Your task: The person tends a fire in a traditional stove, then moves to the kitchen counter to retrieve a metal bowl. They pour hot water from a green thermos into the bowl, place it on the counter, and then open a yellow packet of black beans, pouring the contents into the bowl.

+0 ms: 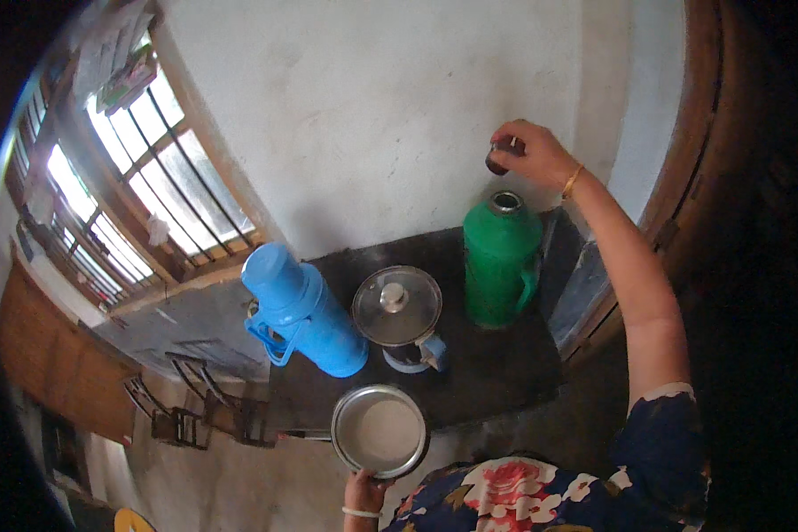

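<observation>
My right hand grips a small dark stopper, raised above a green vacuum flask. The flask stands upright on the dark tabletop, its round metal-lined mouth uncovered and its handle towards the right. Near my body, my left hand holds a round steel bowl by its near rim. Inside the bowl is a pale round area; whether that is liquid or bare metal I cannot tell. Between the flask and the bowl is an electric kettle under a glass lid with a metal knob.
A blue vacuum flask with its cup lid on stands left of the kettle. Behind the table rises a pale wall. Barred windows and dark wooden chairs are on the left. A wooden door frame borders the right.
</observation>
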A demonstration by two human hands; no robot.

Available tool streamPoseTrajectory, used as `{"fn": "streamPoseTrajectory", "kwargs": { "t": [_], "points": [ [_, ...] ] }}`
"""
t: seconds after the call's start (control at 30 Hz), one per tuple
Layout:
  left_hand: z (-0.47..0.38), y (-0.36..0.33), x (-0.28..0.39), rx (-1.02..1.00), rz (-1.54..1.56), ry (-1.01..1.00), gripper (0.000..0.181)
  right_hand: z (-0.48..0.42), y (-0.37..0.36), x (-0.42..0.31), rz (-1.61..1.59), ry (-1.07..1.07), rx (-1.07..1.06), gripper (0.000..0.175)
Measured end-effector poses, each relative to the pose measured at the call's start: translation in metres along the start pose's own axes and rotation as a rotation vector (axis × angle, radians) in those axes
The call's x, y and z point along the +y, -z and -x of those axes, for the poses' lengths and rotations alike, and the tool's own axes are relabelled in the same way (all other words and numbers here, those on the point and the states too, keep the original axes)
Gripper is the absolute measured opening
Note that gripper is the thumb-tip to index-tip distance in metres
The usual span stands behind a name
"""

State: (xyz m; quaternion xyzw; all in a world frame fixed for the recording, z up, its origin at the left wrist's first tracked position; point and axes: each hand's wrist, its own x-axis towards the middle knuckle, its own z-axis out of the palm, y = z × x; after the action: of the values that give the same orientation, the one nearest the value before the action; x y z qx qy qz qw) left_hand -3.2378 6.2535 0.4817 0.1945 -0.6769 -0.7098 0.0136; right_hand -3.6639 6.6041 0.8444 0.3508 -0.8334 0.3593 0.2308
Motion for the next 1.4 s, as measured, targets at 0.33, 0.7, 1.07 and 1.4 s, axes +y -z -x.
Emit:
{"fn": "streamPoseTrajectory", "kwargs": {
  "t": [0.33, 0.7, 1.07, 1.4],
  "points": [
    [0.031, 0.016, 0.038, 0.36, 0.824, 0.202, 0.017, 0.199, -0.144, -0.079, -1.013, -0.437, -0.605, 0.051],
    [0.079, 0.063, 0.014, 0.347, 0.889, 0.252, 0.034, 0.314, -0.366, -0.089, -0.18, -0.358, -0.14, 0.047],
    [0.09, 0.069, -0.009, 0.387, 0.862, 0.245, 0.026, 0.34, -0.362, -0.076, -0.083, -0.287, -0.06, 0.057],
    [0.056, 0.033, 0.002, 0.32, 0.854, 0.225, 0.033, 0.25, -0.168, -0.002, 0.058, -0.394, 0.645, 0.044]
  ]
}}
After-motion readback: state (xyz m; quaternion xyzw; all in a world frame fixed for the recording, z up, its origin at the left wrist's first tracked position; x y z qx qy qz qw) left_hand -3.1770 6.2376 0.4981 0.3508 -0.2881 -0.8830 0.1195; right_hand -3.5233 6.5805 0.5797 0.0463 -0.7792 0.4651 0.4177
